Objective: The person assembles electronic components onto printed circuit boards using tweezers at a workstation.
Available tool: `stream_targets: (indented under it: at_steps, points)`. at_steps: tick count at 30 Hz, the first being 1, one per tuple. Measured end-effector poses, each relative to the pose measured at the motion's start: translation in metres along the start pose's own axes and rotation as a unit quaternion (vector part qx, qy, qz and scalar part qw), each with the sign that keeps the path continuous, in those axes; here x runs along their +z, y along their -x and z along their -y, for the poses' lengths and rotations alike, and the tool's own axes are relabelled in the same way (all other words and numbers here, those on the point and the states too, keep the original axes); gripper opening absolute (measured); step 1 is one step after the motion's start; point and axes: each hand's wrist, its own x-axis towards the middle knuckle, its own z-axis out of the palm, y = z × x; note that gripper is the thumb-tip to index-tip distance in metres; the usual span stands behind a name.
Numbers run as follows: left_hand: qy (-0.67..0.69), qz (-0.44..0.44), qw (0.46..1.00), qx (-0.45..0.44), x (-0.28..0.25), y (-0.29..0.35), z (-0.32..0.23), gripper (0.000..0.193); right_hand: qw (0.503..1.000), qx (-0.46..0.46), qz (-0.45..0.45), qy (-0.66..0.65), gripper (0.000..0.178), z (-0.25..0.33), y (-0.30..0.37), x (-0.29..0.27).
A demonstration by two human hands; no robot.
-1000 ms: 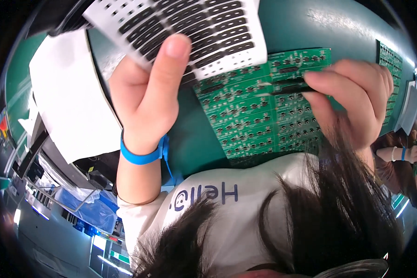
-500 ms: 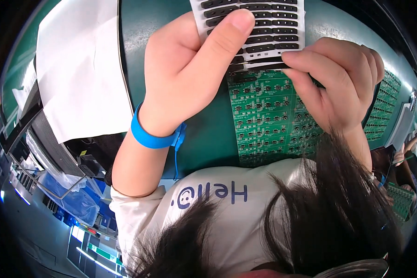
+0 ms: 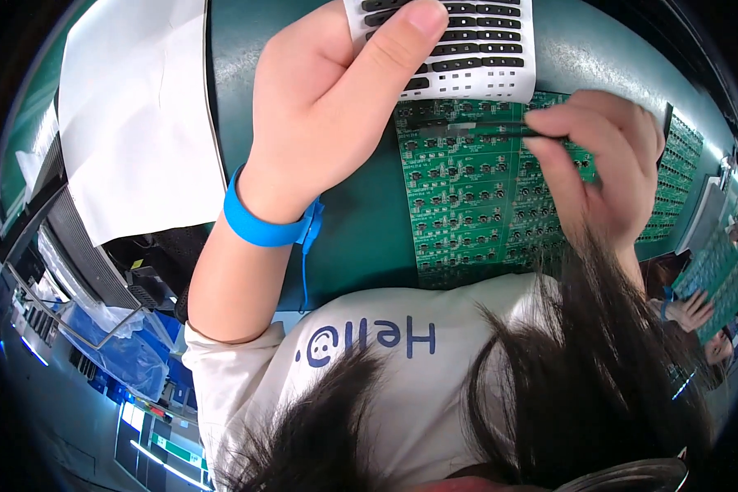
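My left hand is closed on a white backing sheet bearing rows of black oblong stickers, its thumb on top. A blue wrist strap with a cord is around that wrist. My right hand pinches black tweezers between thumb and fingers, pointing left over a green circuit board panel. A small dark piece shows at their blurred tip; whether they grip it I cannot tell. The sheet's lower edge covers the far part of the panel.
White paper lies at the left of the green work surface. More green circuit boards are at the right. Farther right, another person's hand holds a green board. Long hair hangs over the lower right.
The tweezers have come away from the sheet's lower edge, down and to the right, over the panel. The sheet's bottom row now shows fewer black stickers. The other person's board has risen into view.
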Motion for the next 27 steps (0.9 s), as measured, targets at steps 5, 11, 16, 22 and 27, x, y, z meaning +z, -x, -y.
stream_targets:
  at_steps: [5,11,16,22,27]
  points:
    - [-0.041,0.007,0.999,0.027,-0.005,-0.02,-0.009,0.026,0.997,-0.037,0.056,0.041,0.02,-0.007,0.017,0.006]
    - [-0.056,0.076,0.992,0.083,-0.013,-0.015,0.003,0.025,0.997,-0.044,0.052,0.038,0.018,-0.01,0.02,0.008]
    - [-0.058,0.06,0.994,0.073,-0.013,-0.013,0.002,0.024,0.997,-0.051,0.052,0.037,0.019,-0.01,0.021,0.011]
    - [-0.088,0.063,0.991,0.078,-0.012,-0.015,0.0,0.023,0.997,-0.05,0.047,0.046,0.021,-0.009,0.021,0.009]
    - [-0.108,0.062,0.989,0.085,-0.015,-0.015,0.0,0.023,0.997,-0.046,0.053,0.046,0.021,-0.008,0.021,0.012]
